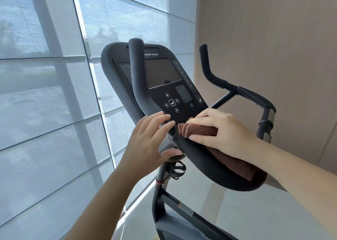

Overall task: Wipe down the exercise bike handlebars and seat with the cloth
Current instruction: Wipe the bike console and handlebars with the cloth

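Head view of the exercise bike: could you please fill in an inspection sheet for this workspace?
Surface: pale glossy floor under the bike.
Job's things: black padded handlebar with folded brown terry cloth lying on it; seat not in view.
Clutter: nothing seen.
Hands: left hand open, fingers resting at the dark console base; right hand grips the cloth against the bar.
Cables: nothing seen.
Surroundings: shaded window on the left, beige panelled wall on the right.
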Demonstrator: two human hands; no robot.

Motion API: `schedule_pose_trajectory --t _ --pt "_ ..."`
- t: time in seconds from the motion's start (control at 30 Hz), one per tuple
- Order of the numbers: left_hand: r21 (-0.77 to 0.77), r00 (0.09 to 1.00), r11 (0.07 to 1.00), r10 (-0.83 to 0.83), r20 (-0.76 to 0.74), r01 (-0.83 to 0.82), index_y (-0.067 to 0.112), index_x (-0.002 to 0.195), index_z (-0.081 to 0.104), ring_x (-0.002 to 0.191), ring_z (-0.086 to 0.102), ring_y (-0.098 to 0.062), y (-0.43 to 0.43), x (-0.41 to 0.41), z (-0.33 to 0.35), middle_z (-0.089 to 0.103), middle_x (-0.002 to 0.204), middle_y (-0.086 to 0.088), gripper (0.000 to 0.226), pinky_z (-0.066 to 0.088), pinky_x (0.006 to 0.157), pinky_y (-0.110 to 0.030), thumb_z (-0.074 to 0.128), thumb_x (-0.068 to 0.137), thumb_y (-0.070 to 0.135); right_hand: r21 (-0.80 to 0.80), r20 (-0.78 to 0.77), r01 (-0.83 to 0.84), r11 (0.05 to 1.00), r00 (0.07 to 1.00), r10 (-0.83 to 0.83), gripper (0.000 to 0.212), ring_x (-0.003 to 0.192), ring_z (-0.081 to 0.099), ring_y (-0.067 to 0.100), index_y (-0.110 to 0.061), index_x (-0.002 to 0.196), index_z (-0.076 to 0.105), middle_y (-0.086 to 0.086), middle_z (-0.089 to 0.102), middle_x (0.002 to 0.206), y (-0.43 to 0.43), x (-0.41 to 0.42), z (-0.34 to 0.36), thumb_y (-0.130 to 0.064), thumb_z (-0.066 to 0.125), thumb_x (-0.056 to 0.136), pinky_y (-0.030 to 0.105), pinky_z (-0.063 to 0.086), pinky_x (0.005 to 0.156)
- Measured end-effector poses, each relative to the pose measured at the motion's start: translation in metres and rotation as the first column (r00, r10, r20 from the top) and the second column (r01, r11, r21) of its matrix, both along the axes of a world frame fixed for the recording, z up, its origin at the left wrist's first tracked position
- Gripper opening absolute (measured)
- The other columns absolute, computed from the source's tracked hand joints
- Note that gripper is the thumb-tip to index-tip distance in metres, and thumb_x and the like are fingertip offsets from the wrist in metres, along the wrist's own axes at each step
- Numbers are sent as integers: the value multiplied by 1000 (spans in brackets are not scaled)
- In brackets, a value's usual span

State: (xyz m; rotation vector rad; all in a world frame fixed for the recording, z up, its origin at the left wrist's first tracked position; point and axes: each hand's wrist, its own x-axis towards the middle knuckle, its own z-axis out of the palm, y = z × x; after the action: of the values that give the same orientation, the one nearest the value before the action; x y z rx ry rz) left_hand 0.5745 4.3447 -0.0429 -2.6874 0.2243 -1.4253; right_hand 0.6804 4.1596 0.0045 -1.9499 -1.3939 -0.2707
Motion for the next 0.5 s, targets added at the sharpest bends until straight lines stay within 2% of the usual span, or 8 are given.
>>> schedule_pose_trajectory --t 0.17,0.3,0.43,0.5 --pt "-9 993 992 122 3 -122 7 121 56 125 38 -27 55 8 24 51 131 -14 69 26 104 -37 38 86 63 69 28 -30 997 999 28 38 98 53 -3 -31 109 66 -11 59 102 39 -2 11 -38 68 72 5 33 90" --pt "-29 995 995 99 -16 -99 1 131 47 131 34 -28 86 21 39 40 141 -15 95 25 107 -37 41 74 77 175 16 -26 984 1000 24 34 99 54 -2 -30 110 66 -7 60 105 67 2 23 -29 72 76 5 34 90" --pt "-85 997 994 71 20 -69 -7 136 35 134 29 -27 96 30 47 27 146 -17 119 23 108 -34 43 62 86 409 -51 25 912 999 -4 32 100 56 3 -26 111 66 -1 61 107 112 12 41 -21 71 79 16 40 95" --pt "-112 998 992 57 8 -56 -8 138 30 136 24 -24 99 32 49 22 149 -17 124 21 108 -32 43 59 87 537 -70 39 843 998 -2 33 99 55 1 -22 112 65 2 61 108 141 15 57 -20 70 80 11 38 94"
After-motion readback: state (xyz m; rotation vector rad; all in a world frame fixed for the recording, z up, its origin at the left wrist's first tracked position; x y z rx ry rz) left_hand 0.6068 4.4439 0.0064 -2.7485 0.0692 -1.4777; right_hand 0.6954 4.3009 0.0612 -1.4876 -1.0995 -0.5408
